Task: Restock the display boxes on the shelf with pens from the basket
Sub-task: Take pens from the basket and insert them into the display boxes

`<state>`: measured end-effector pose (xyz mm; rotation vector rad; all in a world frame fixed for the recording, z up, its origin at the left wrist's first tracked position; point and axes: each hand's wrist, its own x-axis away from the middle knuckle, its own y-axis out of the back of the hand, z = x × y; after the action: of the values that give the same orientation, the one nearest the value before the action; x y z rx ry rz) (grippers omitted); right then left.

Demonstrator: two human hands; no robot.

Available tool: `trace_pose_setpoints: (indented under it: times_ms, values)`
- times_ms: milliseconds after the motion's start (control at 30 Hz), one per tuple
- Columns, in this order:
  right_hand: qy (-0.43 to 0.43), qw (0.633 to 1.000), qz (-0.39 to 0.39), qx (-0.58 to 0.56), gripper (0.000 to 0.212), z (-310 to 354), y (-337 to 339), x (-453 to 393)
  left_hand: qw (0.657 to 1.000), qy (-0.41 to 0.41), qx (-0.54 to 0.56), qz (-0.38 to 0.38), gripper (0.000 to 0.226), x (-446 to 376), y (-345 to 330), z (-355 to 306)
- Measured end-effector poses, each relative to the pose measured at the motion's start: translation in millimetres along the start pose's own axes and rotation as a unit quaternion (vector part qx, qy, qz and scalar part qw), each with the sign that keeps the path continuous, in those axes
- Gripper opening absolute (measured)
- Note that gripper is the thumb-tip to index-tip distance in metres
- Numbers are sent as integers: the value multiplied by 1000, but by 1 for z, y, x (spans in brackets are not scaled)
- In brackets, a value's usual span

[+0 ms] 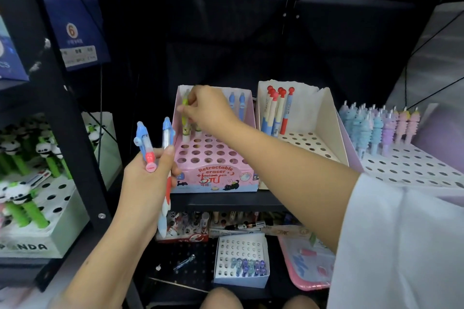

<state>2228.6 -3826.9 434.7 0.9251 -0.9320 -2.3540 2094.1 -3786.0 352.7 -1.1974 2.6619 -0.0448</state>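
The right hand (208, 108) covers most of the green pen (184, 110) it pinches, so you can't see where the tip lands in the pink display box (216, 175). That hand's a bit blurry too. Half the box's front lettering is unreadable. The white sleeve (401, 246) blocks the near right, hiding part of the pink tray (301, 266) on the lower shelf.

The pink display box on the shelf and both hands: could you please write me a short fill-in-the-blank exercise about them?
1. The right hand pinches a ____ pen over the pink cardboard display box.
2. The left hand holds ____ blue pens.
3. The white display box holds pens with ____ tops.

Missing: green; two; red
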Motion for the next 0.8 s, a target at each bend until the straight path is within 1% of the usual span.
trace_pose_setpoints:
  times_ms: [67,100,167,200,233,267,300,367,400,433,467,500,567,667,733,800]
  values:
    - [6,999,1,50,16,1,-4,3,1000,0,12,1,18,2,-2,-3]
    - [7,997,-1,71,19,-1,-5,4,1000,0,17,2,18,3,-2,-4]
    - [12,996,-8,86,32,-4,-2,10,1000,6,31,5,18,6,-1,-6]
    - [21,998,-23,63,32,-5,1,14,999,10,37,7,19,7,0,-8]
    - [30,999,-33,8,26,-6,6,19,999,14,41,10,21,7,1,-10]
    - [35,997,-23,-70,21,-7,11,24,999,16,43,16,24,8,1,-11]
    - [34,988,13,-149,20,-8,15,29,999,18,46,23,26,8,-1,-13]
    - [22,957,130,-259,28,-8,22,40,997,21,57,37,28,10,-5,-17]
    - [15,940,181,-290,30,-9,24,44,997,24,62,41,27,11,-8,-19]
    - [12,926,214,-310,30,-10,25,47,997,26,64,44,27,11,-11,-20]
    - [12,919,226,-324,28,-11,26,48,997,28,62,46,28,12,-14,-21]
    - [12,917,218,-334,25,-11,27,48,997,29,57,50,29,12,-16,-21]
    - [6,924,163,-347,20,-11,33,45,997,30,44,64,30,13,-17,-21]
    - [-2,938,17,-347,16,-18,51,35,996,25,23,87,25,12,-16,-20]
    - [7,952,-79,-294,11,-26,67,27,995,22,-2,97,27,10,-17,-18]
    - [7,967,-147,-206,11,-37,76,21,995,23,-12,99,26,10,-18,-15]
